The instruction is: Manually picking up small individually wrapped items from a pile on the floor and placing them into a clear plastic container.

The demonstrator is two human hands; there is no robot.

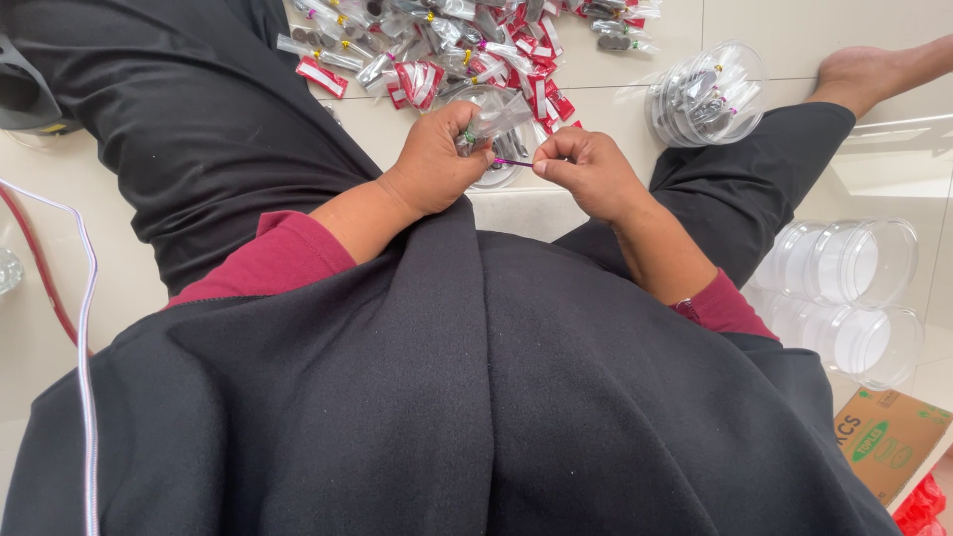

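Single head-worn view, looking steeply down, close over lap, floor (615,79) beyond

Packet pile (467,45): cut off by the top edge.
Small clear bag (493,117): contents too small to tell.
Cardboard box (888,437): cut by the right edge.
Lap: hid the floor beneath.

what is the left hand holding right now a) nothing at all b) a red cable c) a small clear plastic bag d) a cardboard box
c: the left hand pinches a small clear plastic bag by its gathered neck, while the right hand holds a thin purple tie against it; the cardboard box lies apart, far off to the right.
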